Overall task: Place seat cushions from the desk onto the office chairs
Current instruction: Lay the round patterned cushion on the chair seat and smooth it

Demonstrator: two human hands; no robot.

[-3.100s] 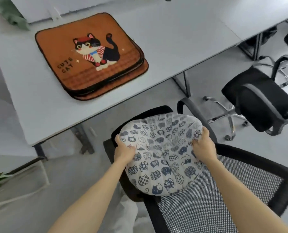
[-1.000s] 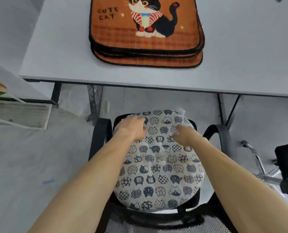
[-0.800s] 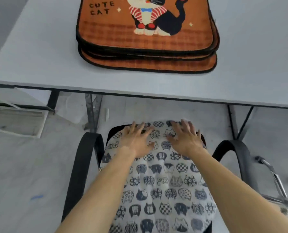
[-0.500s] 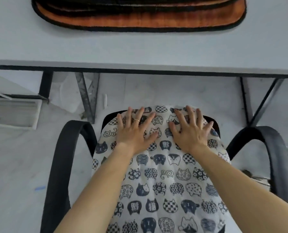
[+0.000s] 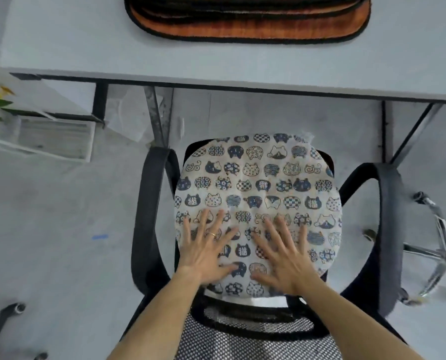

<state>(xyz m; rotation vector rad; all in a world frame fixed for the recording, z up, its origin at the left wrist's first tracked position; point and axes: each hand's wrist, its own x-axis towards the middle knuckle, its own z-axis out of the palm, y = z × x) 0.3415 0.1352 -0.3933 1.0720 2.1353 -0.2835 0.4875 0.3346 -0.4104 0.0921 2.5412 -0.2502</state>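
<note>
Cushion [image 5: 258,178] lies on the office chair [image 5: 149,216], left hand [image 5: 206,253] and right hand [image 5: 286,261] pressing it (fingers [image 5: 216,224] straight, spread).

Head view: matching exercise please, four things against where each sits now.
Things
1. round white cushion with navy cat-face print
2. stack of orange square cushions with black trim
3. left hand
4. shiny chrome chair base

Places
a. on the grey desk top
b. on the floor, right edge of view
c. on the seat of the black office chair
d. flat on the near left part of the cat-print cushion

Pairs: 1-c, 2-a, 3-d, 4-b
</note>
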